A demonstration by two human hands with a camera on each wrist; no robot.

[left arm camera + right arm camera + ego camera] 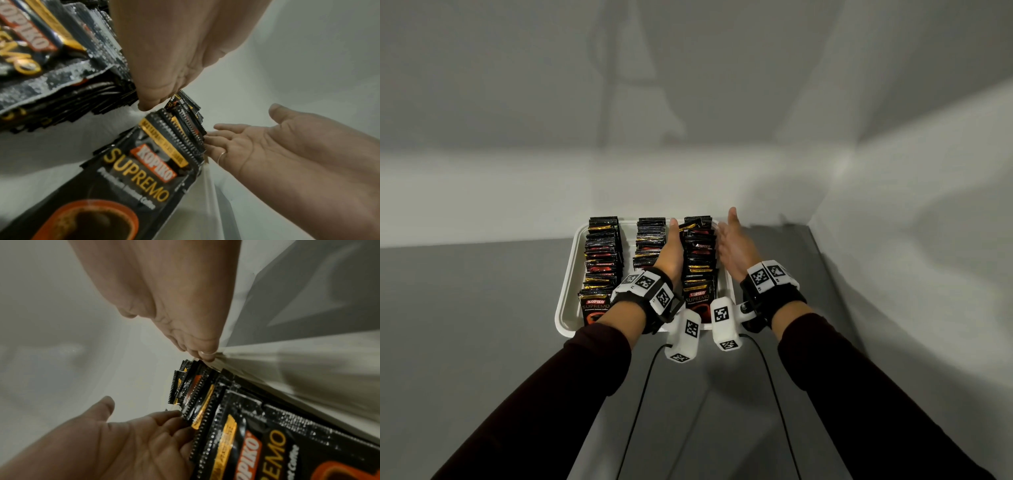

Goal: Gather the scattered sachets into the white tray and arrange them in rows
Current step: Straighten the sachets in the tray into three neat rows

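Sachets (602, 260) stand in three rows inside the white tray (566, 294) on the grey table (465, 308). Left hand (671, 253) and right hand (736, 246), fingers straight, flank the right row (700, 260), grasping nothing, touching its edges.

Black Kopiko sachets (700, 260) stand overlapped in three rows inside the white tray (566, 301) on the table

Sleeves (558, 387): dark maroon, long.
Wrist straps (774, 301): black, with white blocks printed in black square codes.
Cables (640, 394): thin, black.
Ring (221, 156): thin band.
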